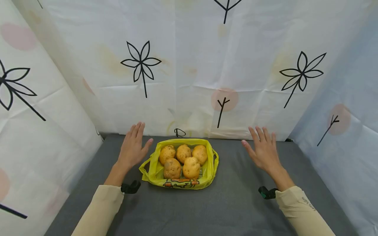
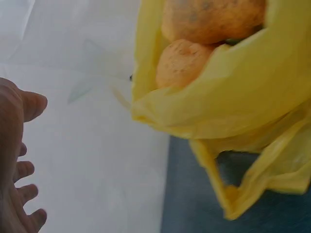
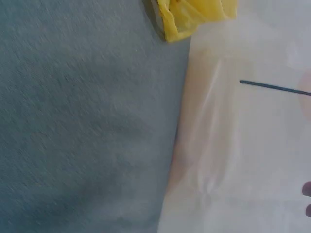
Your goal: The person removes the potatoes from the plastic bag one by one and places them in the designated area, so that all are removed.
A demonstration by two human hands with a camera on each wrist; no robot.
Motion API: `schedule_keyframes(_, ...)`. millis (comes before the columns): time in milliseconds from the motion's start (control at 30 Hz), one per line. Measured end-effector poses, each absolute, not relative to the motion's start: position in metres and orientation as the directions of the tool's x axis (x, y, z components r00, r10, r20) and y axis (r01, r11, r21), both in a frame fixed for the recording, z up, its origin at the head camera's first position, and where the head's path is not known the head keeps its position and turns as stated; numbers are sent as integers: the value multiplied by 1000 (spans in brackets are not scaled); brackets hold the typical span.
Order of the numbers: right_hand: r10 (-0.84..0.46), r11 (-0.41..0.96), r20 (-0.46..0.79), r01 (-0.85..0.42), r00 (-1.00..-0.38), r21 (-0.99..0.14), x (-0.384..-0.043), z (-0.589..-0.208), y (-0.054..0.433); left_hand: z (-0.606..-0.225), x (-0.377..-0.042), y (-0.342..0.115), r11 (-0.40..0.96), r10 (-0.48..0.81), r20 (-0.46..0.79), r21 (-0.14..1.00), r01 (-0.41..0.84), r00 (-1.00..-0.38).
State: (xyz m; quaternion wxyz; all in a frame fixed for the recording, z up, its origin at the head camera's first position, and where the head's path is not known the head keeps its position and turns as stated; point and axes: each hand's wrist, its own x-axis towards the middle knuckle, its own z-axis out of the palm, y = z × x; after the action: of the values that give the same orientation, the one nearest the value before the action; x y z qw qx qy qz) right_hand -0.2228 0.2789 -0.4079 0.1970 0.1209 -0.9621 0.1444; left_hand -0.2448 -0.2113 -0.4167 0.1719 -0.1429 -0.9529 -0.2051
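A yellow plastic bag [image 1: 209, 170] lies open on the grey table [image 1: 230, 203], holding several yellowish potatoes [image 1: 183, 153]. My left hand [image 1: 132, 147] hovers flat just left of the bag, fingers straight, holding nothing. My right hand [image 1: 263, 151] hovers open a little to the right of the bag, apart from it. In the left wrist view the bag [image 2: 243, 97] fills the right side with potatoes [image 2: 182, 63] inside, and my fingers [image 2: 24, 194] show at the left edge. The right wrist view catches only a bag corner [image 3: 194, 17] and two fingertips [image 3: 307, 189].
White sheets printed with black flowers and pink dots [image 1: 189, 65] wall the table at the back and both sides. A small black loop [image 1: 179, 132] sits at the back wall behind the bag. Bare grey cloth [image 3: 82, 121] lies in front of the bag.
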Motion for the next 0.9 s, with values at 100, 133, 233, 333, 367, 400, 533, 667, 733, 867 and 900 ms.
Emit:
schedule_keyframes(100, -187, 910, 424, -319, -886, -264, -217, -414, 274, -432, -240, -209, 804, 192, 361, 476, 358, -912)
schedule_keyframes(133, -193, 903, 433, -332, -881, -272, -215, -417, 272, -438, -238, -209, 776, 186, 347, 522, 354, -919)
schedule_keyframes(233, -210, 882, 449, -367, -869, -297, -210, -425, 265, -456, -232, -207, 690, 155, 303, 648, 323, -940)
schedule_keyframes(333, -219, 864, 428, -378, -877, -332, -204, -431, 257, -473, -228, -205, 618, 116, 247, 740, 264, -962)
schedule_keyframes(367, -220, 860, 415, -376, -883, -345, -202, -432, 254, -478, -226, -205, 592, 103, 223, 769, 240, -969)
schedule_keyframes(400, -220, 857, 397, -371, -891, -359, -200, -434, 251, -483, -225, -204, 567, 90, 199, 796, 214, -976)
schedule_keyframes(533, -224, 838, 345, -361, -912, -409, -193, -438, 238, -498, -222, -203, 452, 57, 137, 880, 148, -989)
schedule_keyframes(667, -240, 811, 324, -372, -915, -452, -189, -441, 225, -503, -219, -201, 358, 50, 125, 924, 134, -991)
schedule_keyframes(733, -248, 799, 319, -379, -915, -467, -188, -443, 218, -508, -220, -202, 321, 52, 116, 939, 127, -992)
schedule_keyframes(867, -258, 780, 314, -389, -914, -490, -185, -447, 204, -520, -223, -205, 263, 57, 106, 958, 117, -993)
schedule_keyframes(900, -258, 773, 316, -392, -913, -499, -185, -447, 200, -521, -224, -205, 245, 61, 106, 962, 118, -992)
